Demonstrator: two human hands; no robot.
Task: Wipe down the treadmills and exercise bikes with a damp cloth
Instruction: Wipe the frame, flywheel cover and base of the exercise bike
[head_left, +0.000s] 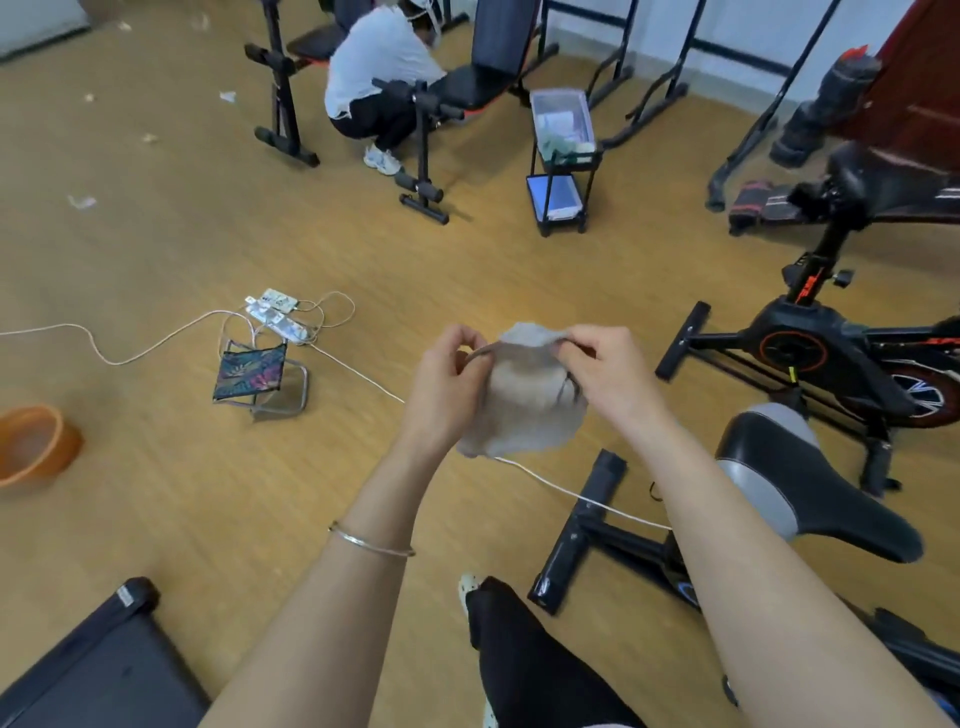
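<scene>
Mid-air over the floor, left hand (445, 382) and right hand (602, 370) have fingers pinched on the cloth's (524, 400) top edge; fold it into a flat pad before wiping the saddle (810, 483) just right.

Tan wood-look floor (156, 234), weight benches (483, 67) at twelve o'clock, black trolley (563, 156) at one, folding stool (249, 371) and orange basin (36, 447) at nine, pale wall (753, 26) behind.
</scene>
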